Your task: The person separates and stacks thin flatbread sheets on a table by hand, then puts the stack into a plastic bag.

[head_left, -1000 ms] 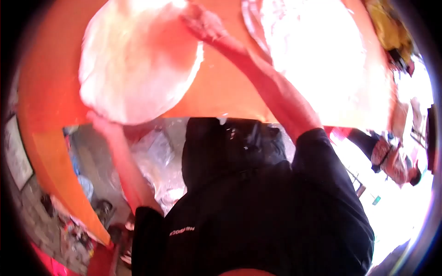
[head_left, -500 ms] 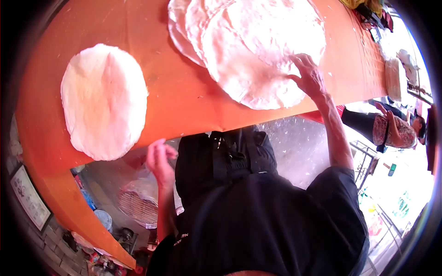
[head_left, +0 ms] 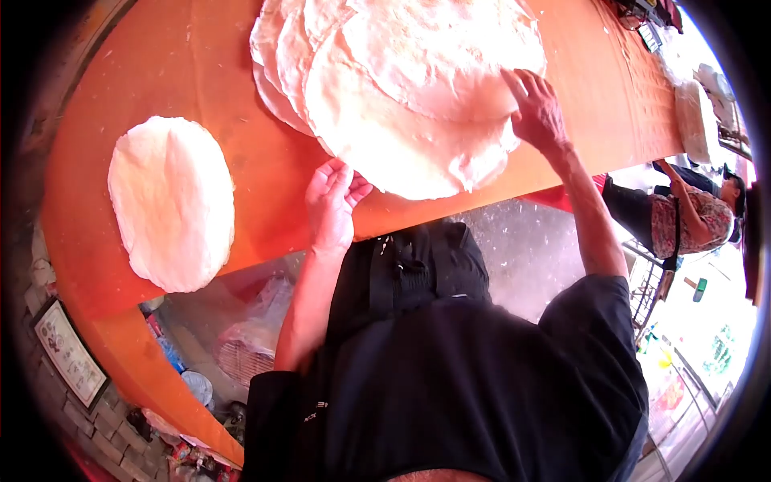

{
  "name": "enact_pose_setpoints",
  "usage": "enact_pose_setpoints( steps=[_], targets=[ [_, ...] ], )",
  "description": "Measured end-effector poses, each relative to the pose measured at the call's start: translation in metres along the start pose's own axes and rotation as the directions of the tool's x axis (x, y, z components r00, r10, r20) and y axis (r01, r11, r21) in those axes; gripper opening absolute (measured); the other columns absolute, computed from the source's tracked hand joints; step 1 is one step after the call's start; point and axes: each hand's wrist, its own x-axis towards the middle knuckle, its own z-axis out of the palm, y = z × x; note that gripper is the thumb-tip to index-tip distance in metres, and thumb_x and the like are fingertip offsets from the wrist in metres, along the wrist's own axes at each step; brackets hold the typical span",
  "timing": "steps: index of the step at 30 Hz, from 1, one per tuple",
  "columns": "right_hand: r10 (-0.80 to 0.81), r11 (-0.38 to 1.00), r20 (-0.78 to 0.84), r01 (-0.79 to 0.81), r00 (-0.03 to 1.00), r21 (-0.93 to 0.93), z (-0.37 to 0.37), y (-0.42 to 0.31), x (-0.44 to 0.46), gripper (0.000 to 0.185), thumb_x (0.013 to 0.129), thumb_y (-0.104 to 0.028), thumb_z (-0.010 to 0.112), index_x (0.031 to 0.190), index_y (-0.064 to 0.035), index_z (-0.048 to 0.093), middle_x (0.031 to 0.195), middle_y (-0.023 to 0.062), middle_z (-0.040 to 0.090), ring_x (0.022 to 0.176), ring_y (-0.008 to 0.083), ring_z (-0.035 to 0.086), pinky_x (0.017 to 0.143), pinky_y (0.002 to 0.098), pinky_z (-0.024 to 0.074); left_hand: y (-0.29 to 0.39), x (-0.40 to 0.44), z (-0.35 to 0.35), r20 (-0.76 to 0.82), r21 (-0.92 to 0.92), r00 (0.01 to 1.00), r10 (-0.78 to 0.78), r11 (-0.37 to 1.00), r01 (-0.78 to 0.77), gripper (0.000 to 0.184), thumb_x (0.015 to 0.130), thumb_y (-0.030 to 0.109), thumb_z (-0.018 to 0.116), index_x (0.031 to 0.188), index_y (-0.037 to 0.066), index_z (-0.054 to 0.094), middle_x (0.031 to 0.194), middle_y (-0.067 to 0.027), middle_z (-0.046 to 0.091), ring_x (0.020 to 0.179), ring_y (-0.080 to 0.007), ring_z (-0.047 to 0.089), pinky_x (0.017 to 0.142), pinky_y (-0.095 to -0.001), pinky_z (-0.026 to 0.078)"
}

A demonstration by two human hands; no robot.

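Dough rounds, right hand palm-down

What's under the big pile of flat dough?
The pile lies on the orange table. Edges of lower sheets peek out on its left. The rest of those sheets, and the table beneath, are covered.

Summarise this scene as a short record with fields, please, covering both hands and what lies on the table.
Stack: thin, pale, roughly round sheets, overlapping
Single sheet: oval, flat, left of the stack and apart from it
Left hand: fingers curled at the stack's near edge, grip unclear
Right hand: fingers spread at the stack's right edge
Table: orange top
Background: another person, at right
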Motion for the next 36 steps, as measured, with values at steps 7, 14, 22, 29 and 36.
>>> enact_pose_setpoints(
  steps=[7,14,22,29,36],
  targets=[
    [-0.129,0.988,-0.112,0.138,0.985,0.076,-0.012,0.044,0.035,0.028,0.074,-0.005,0.063,0.100,-0.0131,0.066,0.096,0.0079,0.066,0.087,0.0271,0.063,0.073,0.0390,0.0514,-0.010,0.009,0.012,-0.111,-0.141,0.994,-0.009,0.990,-0.006,0.022,0.091,0.019,0.059,0.107,0.005,0.054,0.098,-0.0090,0.062,0.091,-0.0187,0.061,0.080,-0.0341,0.052],
    [-0.041,0.999,-0.293,0.047,0.955,0.014,-0.140,0.003,0.081,0.027,0.075,-0.003,0.062,0.100,-0.0125,0.068,0.091,0.0061,0.068,0.077,0.0234,0.065,0.063,0.0299,0.0529,-0.022,0.005,0.009,-0.069,0.104,0.988,0.138,0.986,-0.131,0.014,0.091,0.014,0.058,0.102,0.006,0.054,0.099,-0.0066,0.062,0.093,-0.0171,0.061,0.084,-0.0361,0.051],
    [-0.140,0.964,0.259,0.071,0.956,0.257,-0.021,-0.112,0.007,0.006,0.072,-0.003,0.056,0.076,-0.0054,0.059,0.075,0.0094,0.058,0.075,0.0267,0.060,0.067,0.0394,0.0497,-0.020,0.000,0.014,0.161,-0.070,0.980,-0.120,0.989,0.132,0.039,0.094,0.022,0.054,0.127,0.004,0.047,0.118,-0.0114,0.059,0.106,-0.0231,0.059,0.087,-0.0395,0.051],
    [-0.150,0.880,0.192,0.043,0.970,0.472,-0.025,-0.140,-0.016,0.027,0.073,-0.011,0.063,0.099,-0.0047,0.063,0.105,0.0127,0.061,0.097,0.0305,0.058,0.080,0.0393,0.0485,-0.020,0.003,0.016,0.305,-0.199,0.945,-0.115,0.963,0.181,0.050,0.094,0.037,0.048,0.129,0.002,0.044,0.124,-0.0125,0.055,0.112,-0.0251,0.054,0.094,-0.0415,0.045],
    [0.041,0.919,0.126,-0.087,0.991,0.384,-0.032,-0.179,-0.016,0.054,0.075,-0.030,0.070,0.119,-0.0020,0.055,0.117,0.0197,0.056,0.110,0.0373,0.053,0.090,0.0448,0.0435,-0.013,0.005,0.020,0.424,-0.293,0.903,-0.067,0.934,0.207,0.048,0.094,0.037,0.046,0.127,0.002,0.046,0.123,-0.0120,0.055,0.108,-0.0283,0.054,0.093,-0.0444,0.044]
  ],
)
